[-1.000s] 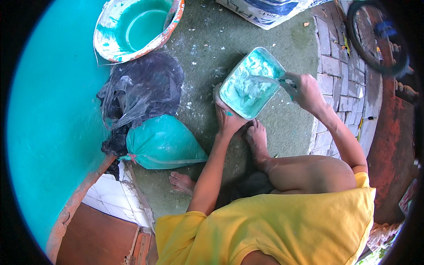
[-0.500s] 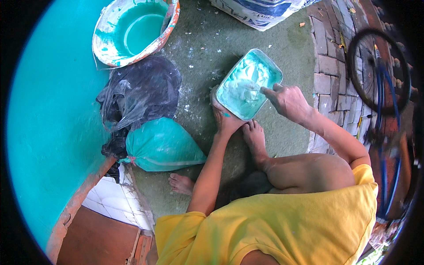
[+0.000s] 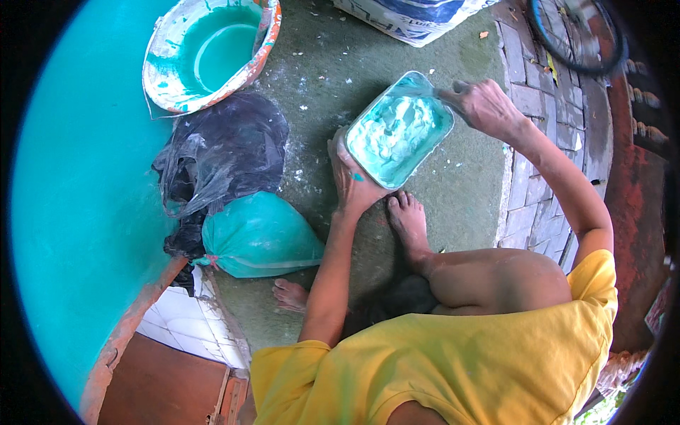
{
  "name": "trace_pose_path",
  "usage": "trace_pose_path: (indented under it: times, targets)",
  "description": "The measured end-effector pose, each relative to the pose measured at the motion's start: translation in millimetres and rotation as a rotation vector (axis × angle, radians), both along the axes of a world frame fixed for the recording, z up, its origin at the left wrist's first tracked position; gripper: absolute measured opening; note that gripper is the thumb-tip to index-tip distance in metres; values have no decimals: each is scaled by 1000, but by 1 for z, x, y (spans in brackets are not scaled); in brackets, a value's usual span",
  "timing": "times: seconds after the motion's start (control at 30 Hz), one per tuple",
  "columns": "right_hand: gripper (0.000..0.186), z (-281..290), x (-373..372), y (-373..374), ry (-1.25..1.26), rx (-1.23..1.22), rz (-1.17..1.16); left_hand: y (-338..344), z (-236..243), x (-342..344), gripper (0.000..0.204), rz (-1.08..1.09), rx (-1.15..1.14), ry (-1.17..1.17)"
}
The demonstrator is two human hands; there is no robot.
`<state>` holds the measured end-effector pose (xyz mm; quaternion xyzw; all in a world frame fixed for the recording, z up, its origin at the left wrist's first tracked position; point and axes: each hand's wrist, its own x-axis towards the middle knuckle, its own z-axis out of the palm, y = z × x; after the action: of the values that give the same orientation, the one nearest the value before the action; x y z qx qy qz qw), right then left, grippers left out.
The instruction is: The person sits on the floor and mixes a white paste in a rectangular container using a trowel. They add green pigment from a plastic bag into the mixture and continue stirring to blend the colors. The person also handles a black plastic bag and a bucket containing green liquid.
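Observation:
A tilted rectangular tub (image 3: 377, 177) holds a thick white and turquoise paste (image 3: 400, 131). My left hand (image 3: 354, 180), with a turquoise smear on its back, is closed around the tub's lower left side; some of its fingers are hidden beneath. In my closed right hand (image 3: 490, 110) is the handle of a short tool (image 3: 443, 94). Its flat end, perhaps a putty knife's blade, rests at the paste by the tub's upper right corner. Motion and paste blur its exact shape.
An orange-rimmed bucket (image 3: 263, 60) with turquoise paint stands at the upper left. Below it lie a black plastic bag (image 3: 244, 142) and a tied turquoise sack (image 3: 258, 234), beside a turquoise wall (image 3: 85, 177). A printed sack (image 3: 425, 21) stands at the top, with brick paving (image 3: 524, 134) to the right.
My right hand has moved up and to the right, taking the tool from the middle of the paste to the tub's upper corner. A bicycle at the right has passed upward in the view.

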<state>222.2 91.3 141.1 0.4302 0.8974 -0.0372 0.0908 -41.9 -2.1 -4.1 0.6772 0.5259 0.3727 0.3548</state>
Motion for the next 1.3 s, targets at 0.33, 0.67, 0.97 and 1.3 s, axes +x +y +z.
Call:
trace_pose_path:
  times: [0.33,0.67,0.97,1.3]
  targets:
    - [18,17,12,-26,231,-650,-587,4,2,-6,132,-3,-57,4]
    - [22,15,-9,-43,465,-901,-807,-11,-17,0,128,25,45,-105]
    - [25,37,-17,-53,526,-875,-868,-20,-27,-3,131,34,-81,-8]
    - [25,-11,-51,-36,320,-474,-455,-13,-10,-1,133,9,-76,35]
